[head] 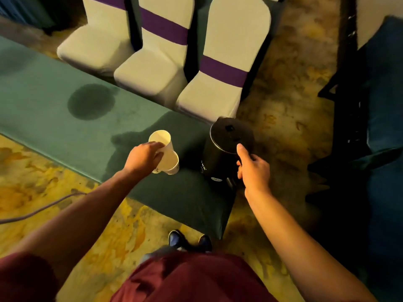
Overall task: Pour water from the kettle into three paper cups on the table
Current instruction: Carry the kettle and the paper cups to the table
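A black kettle [224,149] stands upright near the right end of the green-covered table [65,118]. My right hand [254,171] grips its handle, thumb lying along the top by the lid. To its left my left hand [144,158] holds a white paper cup [162,147], tilted, its mouth facing up and away. A second white paper cup [174,163] sits just right of it, touching the first; whether it rests on the table or in my hand is unclear. No third cup shows.
A dark round wet patch [91,101] marks the tablecloth to the left, with another damp area around the cups. Three white chairs [220,68] with purple bands stand close behind the table. A cable [39,210] runs on the carpet. Dark furniture [370,127] stands to the right.
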`<action>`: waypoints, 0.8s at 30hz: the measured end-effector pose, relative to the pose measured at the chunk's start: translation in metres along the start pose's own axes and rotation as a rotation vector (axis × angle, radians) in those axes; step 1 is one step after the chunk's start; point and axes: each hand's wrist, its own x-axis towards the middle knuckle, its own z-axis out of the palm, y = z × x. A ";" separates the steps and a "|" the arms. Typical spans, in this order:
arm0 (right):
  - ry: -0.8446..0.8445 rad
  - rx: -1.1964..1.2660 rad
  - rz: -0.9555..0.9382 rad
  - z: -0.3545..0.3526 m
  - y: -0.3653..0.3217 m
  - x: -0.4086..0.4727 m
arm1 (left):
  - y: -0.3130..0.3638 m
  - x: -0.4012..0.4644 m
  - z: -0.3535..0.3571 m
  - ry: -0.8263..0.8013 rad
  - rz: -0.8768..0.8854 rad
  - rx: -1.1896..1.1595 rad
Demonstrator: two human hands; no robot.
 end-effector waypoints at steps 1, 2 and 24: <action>0.005 -0.002 -0.004 0.001 0.003 -0.001 | -0.001 -0.001 0.001 0.000 0.015 0.000; 0.009 -0.010 -0.011 0.004 0.007 -0.002 | -0.003 -0.001 0.002 -0.002 0.024 0.004; 0.632 -0.006 -0.048 0.075 0.026 -0.061 | -0.082 0.071 0.005 -0.326 0.252 -0.051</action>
